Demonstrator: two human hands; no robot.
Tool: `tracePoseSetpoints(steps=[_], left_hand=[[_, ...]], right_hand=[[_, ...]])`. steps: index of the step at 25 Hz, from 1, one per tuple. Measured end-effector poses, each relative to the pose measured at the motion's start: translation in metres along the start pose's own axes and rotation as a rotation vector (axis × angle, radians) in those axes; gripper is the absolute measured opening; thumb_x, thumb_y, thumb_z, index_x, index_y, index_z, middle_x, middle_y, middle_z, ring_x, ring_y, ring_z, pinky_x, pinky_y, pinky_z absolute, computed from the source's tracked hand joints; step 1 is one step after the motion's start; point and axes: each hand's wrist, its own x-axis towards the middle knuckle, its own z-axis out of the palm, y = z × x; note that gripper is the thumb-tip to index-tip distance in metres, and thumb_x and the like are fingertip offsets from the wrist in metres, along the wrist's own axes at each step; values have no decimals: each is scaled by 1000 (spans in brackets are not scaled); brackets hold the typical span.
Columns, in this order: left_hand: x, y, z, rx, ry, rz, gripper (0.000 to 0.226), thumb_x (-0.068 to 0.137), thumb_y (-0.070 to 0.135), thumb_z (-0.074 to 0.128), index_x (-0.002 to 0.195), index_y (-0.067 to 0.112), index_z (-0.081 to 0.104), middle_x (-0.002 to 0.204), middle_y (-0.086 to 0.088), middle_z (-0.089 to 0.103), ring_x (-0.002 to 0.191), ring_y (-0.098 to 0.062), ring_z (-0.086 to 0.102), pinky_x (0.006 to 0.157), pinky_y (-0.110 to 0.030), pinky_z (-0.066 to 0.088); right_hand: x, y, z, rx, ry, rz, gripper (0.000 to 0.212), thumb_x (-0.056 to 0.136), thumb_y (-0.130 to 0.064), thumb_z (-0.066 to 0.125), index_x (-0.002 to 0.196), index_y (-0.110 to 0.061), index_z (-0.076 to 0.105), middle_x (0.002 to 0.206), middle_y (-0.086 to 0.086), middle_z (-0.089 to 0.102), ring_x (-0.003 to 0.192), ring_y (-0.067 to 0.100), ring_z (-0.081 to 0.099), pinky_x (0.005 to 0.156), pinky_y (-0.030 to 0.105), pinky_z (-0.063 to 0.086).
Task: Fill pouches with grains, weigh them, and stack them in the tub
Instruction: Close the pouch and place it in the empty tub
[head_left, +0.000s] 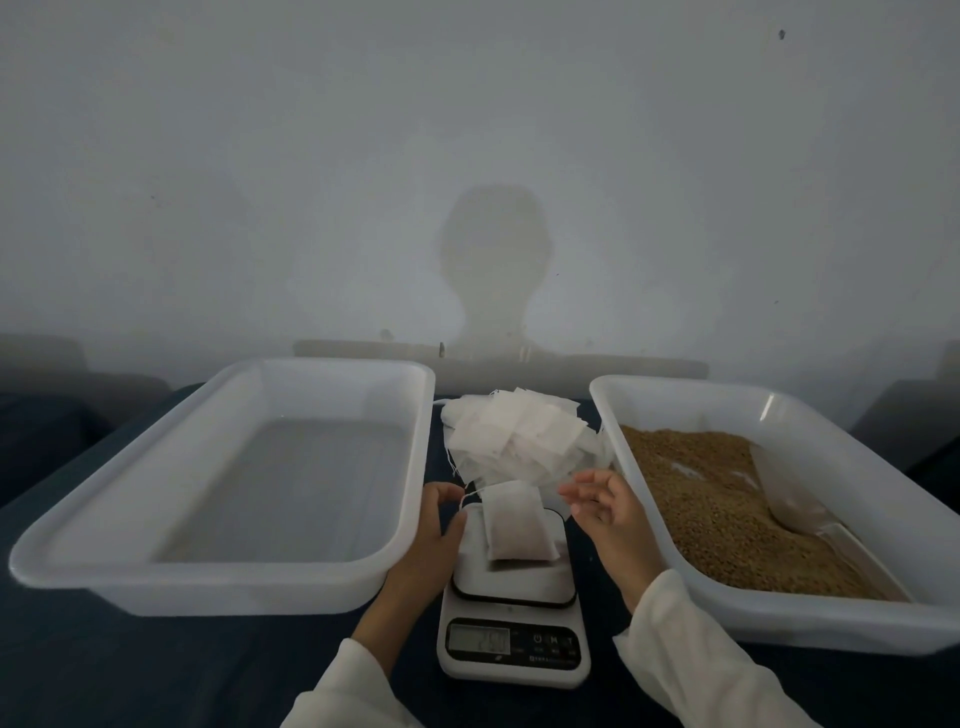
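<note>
A filled white pouch (517, 522) lies on the platform of a small digital scale (513, 626) in the middle of the table; its display is lit. My left hand (439, 525) hovers just left of the pouch near its drawstring, fingers loosely curled, holding nothing that I can see. My right hand (605, 506) is to the right of the pouch, fingers relaxed and spread, holding nothing. A heap of flat white pouches (511, 436) lies behind the scale. The white tub (93, 519) on the left has nothing in it. The right tub (883, 618) holds brown grains (717, 499).
A clear plastic scoop (800, 499) lies in the grains at the right side of the right tub. The table has a dark blue cover (156, 670). A plain wall stands close behind, with a shadow on it.
</note>
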Motion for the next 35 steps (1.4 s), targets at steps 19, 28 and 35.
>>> tracePoseSetpoints(steps=[19,28,35], left_hand=[[20,24,36,449,-253,-122,71,88,51,54,143,13,30,142,-7,41,132,-24,35,112,-38,28],[-6,43,23,-35,-202,-37,64,84,26,69,132,31,27,122,12,44,116,-8,48,89,-13,45],[-18,91,4,-628,-44,-278,28,91,24,61,116,14,57,103,-1,67,87,-8,64,68,-16,50]], right_hand=[[35,19,40,-238,-164,233,39,84,-23,69,114,-19,45,107,-1,56,100,16,54,80,24,41],[10,-19,30,-78,-15,-64,25,77,3,70,89,-16,59,90,1,65,85,19,63,69,22,51],[11,-99,40,-45,-58,-241,35,78,1,70,95,-26,55,89,-1,66,81,16,64,67,26,54]])
